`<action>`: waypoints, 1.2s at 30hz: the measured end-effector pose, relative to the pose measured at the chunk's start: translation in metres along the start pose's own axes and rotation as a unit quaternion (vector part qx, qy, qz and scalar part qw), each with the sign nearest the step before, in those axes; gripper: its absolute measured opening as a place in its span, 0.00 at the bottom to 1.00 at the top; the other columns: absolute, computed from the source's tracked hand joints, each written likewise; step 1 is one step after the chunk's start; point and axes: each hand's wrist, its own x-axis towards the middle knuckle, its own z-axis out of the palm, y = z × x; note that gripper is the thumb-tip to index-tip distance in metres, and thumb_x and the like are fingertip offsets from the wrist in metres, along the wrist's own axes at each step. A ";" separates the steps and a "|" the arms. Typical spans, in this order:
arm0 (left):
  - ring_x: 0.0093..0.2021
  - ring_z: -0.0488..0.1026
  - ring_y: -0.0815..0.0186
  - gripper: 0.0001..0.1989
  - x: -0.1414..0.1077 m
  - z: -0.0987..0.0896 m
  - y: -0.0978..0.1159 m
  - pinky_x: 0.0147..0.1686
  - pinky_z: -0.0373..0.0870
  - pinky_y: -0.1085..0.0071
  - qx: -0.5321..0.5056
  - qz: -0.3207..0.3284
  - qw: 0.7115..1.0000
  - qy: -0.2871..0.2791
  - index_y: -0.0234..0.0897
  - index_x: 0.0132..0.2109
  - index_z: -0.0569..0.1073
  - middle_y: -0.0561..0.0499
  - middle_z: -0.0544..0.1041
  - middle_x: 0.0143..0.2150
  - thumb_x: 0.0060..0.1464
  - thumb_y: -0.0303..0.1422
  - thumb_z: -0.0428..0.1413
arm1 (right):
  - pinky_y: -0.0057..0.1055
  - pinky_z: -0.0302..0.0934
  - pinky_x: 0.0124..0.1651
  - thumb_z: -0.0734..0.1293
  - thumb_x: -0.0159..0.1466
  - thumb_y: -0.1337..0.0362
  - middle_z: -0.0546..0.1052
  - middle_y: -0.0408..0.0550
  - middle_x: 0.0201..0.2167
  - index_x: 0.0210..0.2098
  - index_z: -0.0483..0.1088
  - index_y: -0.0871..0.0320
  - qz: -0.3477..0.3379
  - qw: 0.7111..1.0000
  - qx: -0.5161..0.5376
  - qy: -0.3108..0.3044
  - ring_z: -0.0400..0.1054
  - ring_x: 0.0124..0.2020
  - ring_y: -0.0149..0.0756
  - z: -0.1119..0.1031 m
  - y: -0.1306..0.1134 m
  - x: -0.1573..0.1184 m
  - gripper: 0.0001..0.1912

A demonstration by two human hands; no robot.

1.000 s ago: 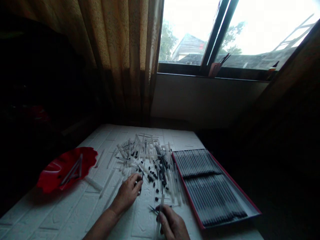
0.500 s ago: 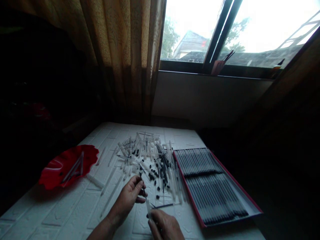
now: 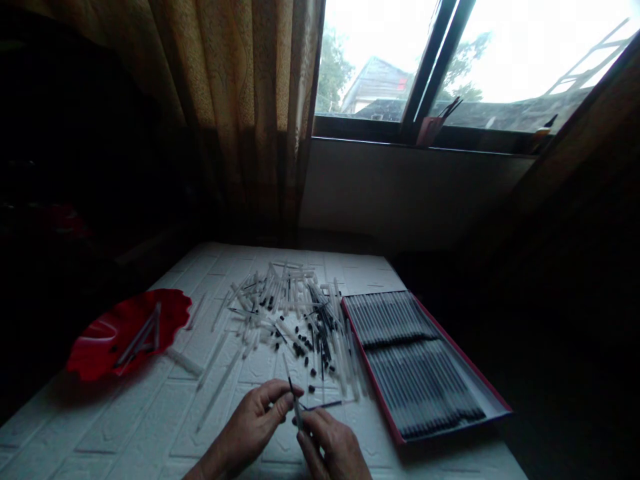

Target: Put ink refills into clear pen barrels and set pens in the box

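Black pen refill point(image 3: 292, 391) pinched in left hand point(image 3: 254, 427), closer now to right hand point(image 3: 330, 445) gripping clear tube point(image 3: 299, 415)

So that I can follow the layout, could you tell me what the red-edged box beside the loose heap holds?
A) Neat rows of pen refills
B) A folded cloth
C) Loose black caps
A: the red-edged box holds pen refills lined up side by side in two banks.

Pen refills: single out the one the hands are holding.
The dark-tipped pen refill, held up between the left hand and right hand; the others all lie flat.
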 end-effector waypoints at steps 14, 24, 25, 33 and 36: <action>0.42 0.73 0.64 0.10 0.043 0.032 -0.001 0.41 0.66 0.72 0.426 0.082 0.901 -0.020 0.45 0.38 0.75 0.52 0.75 0.40 0.52 0.26 0.52 | 0.25 0.66 0.38 0.56 0.66 0.66 0.76 0.48 0.33 0.47 0.68 0.52 -0.008 0.985 0.021 0.170 0.73 0.35 0.36 -0.028 0.008 -0.017 0.14; 0.32 0.73 0.66 0.07 0.036 0.014 -0.019 0.32 0.67 0.73 0.159 0.040 0.986 0.029 0.39 0.38 0.71 0.52 0.76 0.35 0.54 0.33 0.50 | 0.23 0.68 0.39 0.53 0.67 0.64 0.76 0.49 0.38 0.53 0.66 0.52 0.032 0.986 0.011 0.166 0.74 0.36 0.35 -0.003 0.026 -0.023 0.19; 0.31 0.72 0.66 0.10 0.033 0.011 -0.024 0.26 0.66 0.74 0.074 0.015 0.997 0.036 0.39 0.40 0.70 0.51 0.76 0.35 0.53 0.37 0.51 | 0.23 0.68 0.38 0.53 0.67 0.63 0.76 0.49 0.39 0.53 0.66 0.52 0.030 0.987 0.012 0.157 0.74 0.36 0.34 -0.001 0.026 -0.023 0.19; 0.25 0.68 0.70 0.27 0.003 0.002 -0.032 0.13 0.57 0.80 -0.178 -0.055 0.980 0.064 0.37 0.38 0.72 0.51 0.75 0.32 0.36 0.53 0.62 | 0.23 0.68 0.34 0.54 0.66 0.64 0.76 0.49 0.35 0.53 0.66 0.53 -0.013 0.994 0.005 0.104 0.74 0.31 0.34 0.003 0.015 -0.016 0.18; 0.25 0.68 0.71 0.27 -0.002 0.001 -0.029 0.13 0.57 0.81 -0.191 -0.051 0.978 0.067 0.37 0.38 0.73 0.52 0.75 0.31 0.36 0.53 0.63 | 0.23 0.67 0.31 0.55 0.66 0.65 0.76 0.49 0.34 0.52 0.66 0.53 -0.028 0.995 0.015 0.096 0.73 0.29 0.33 0.003 0.011 -0.014 0.18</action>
